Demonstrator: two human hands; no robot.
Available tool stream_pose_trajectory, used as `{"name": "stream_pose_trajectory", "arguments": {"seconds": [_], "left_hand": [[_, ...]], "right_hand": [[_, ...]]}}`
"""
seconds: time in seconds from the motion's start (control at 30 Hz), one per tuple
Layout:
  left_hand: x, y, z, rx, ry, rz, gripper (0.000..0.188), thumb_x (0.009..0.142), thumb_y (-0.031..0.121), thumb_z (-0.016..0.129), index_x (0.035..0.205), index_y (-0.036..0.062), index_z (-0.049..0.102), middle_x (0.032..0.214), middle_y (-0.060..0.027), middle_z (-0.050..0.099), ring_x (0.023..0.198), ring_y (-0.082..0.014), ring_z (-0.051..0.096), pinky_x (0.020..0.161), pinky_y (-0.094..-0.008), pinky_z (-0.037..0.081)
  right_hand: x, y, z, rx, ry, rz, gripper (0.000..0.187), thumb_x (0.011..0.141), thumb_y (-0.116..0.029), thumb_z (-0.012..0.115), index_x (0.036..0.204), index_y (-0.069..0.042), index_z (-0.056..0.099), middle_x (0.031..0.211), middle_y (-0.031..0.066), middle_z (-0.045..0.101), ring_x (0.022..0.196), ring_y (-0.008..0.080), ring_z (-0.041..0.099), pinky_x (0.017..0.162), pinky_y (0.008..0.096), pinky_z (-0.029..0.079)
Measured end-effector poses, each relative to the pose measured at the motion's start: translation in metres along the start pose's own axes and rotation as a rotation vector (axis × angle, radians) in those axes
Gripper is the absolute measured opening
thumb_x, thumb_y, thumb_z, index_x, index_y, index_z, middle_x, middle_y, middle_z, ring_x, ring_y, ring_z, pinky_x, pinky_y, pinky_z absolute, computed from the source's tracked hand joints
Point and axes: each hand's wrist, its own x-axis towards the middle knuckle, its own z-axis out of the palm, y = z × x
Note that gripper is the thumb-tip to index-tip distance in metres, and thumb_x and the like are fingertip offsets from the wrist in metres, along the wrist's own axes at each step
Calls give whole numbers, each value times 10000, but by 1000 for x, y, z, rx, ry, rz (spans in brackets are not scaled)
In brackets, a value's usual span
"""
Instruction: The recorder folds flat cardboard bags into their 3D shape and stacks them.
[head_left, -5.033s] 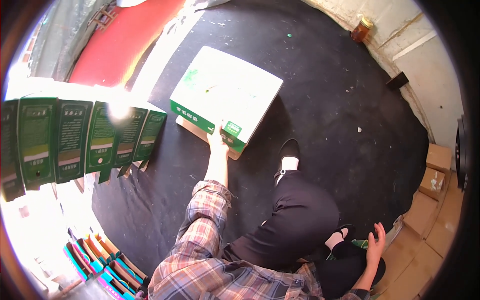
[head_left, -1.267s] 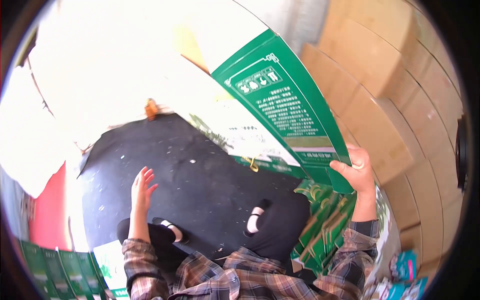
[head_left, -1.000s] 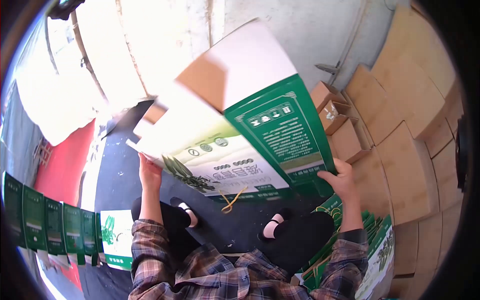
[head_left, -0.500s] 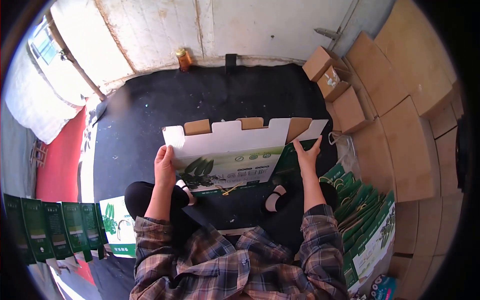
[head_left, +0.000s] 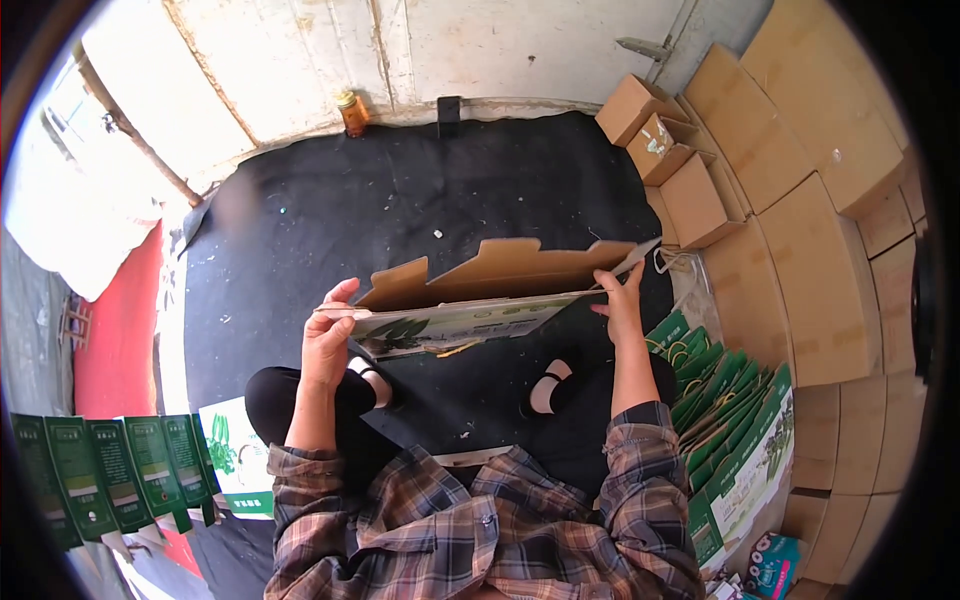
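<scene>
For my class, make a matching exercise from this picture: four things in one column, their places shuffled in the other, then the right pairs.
Things
1. Open carton
2. Amber jar
3. Row of green boxes
4. Bundle of flat green cartons

Places
A. Packed close at the person's right
B. At the foot of the pale wall
C. Between the left hand and right hand
D. At the person's left

Pairs: 1-C, 2-B, 3-D, 4-A

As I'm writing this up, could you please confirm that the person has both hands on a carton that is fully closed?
Not quite: the carton isn't closed. The head view shows it open, its brown inside visible. The left hand and right hand are both on it.
</scene>
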Motion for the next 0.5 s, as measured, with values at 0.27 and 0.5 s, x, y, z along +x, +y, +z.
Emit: {"name": "stream_pose_trajectory", "arguments": {"seconds": [0.27,0.5], "left_hand": [[-4,-7,4,25,-41,-43,237,811,144,699,1022,37,679,1453,-116,353,1303,-228,373,1045,-388,319],[-12,-17,5,362,240,37,202,876,132,627,976,-39,672,1354,-54,456,1127,-154,493,946,-297,371]], "right_hand": [[11,21,-8,33,-194,-22,754,695,-1,481,1424,-82,306,1154,90,525,1020,200,538,809,311,468],[-5,7,-5,-50,-500,-64,767,670,12,492,1418,-89,355,1205,53,520,1063,154,520,836,243,421]]}}
